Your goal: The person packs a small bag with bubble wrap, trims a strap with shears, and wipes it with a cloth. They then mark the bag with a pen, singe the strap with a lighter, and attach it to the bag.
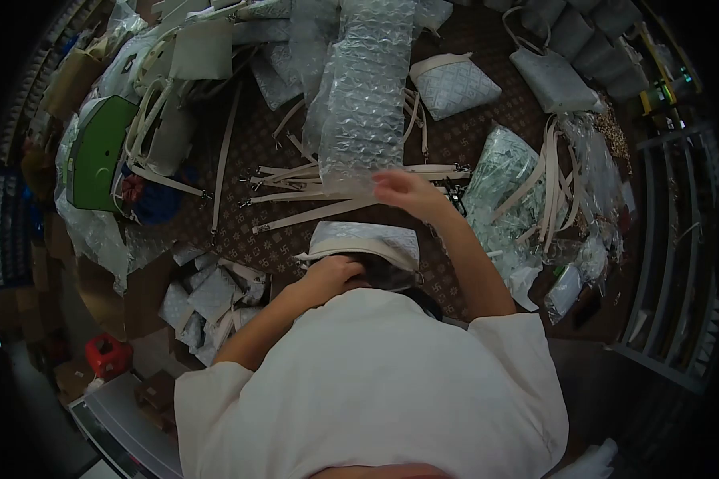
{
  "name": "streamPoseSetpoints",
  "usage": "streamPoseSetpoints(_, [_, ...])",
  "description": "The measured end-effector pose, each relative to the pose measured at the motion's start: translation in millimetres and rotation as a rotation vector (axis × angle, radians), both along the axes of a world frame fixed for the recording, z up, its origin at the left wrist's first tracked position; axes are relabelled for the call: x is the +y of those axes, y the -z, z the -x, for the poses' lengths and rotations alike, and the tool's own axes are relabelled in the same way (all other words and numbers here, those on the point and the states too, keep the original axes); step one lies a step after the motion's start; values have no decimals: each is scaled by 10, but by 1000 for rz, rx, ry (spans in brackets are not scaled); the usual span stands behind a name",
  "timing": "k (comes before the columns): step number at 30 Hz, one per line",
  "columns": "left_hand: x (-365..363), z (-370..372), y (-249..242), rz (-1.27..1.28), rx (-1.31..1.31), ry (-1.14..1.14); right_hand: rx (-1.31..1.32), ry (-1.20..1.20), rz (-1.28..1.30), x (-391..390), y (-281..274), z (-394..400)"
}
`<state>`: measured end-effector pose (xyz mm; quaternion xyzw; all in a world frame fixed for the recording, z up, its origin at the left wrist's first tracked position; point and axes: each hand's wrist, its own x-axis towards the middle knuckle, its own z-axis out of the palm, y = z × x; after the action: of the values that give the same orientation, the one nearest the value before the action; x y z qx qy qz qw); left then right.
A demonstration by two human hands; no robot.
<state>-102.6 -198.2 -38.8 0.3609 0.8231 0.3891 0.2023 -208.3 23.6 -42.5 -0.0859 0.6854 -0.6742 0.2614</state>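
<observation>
My right hand [407, 190] grips the near end of a long sheet of bubble wrap [367, 88] that runs away from me across the patterned brown table [248, 152]. My left hand [334, 273] rests at the open mouth of a grey quilted handbag [367, 239] lying right in front of me, fingers curled on its rim. Several loose cream straps [311, 195] lie on the table just beyond the bag, under the wrap's near end.
More grey quilted bags [454, 84] and grey pouches [551, 80] sit at the back. Plastic-wrapped bags and straps [527, 199] pile at the right. A green object [100, 152] and cream handles lie at the left, small wrapped pieces [212, 295] near left. A metal rack [671, 239] stands right.
</observation>
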Motion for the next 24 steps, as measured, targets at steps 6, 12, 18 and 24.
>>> streamPoseSetpoints(6, [111,-91,-24,-8,86,-205,356,601,-859,-57,967,711])
streamPoseSetpoints(12, [74,-130,23,-105,74,-216,460,657,-940,643,603,1325])
streamPoseSetpoints(18, [118,-28,-291,-61,-238,-212,978,637,-891,454,182,1062])
streamPoseSetpoints(24, [96,21,-419,-10,-280,-155,824,-109,-799,-205,820,913])
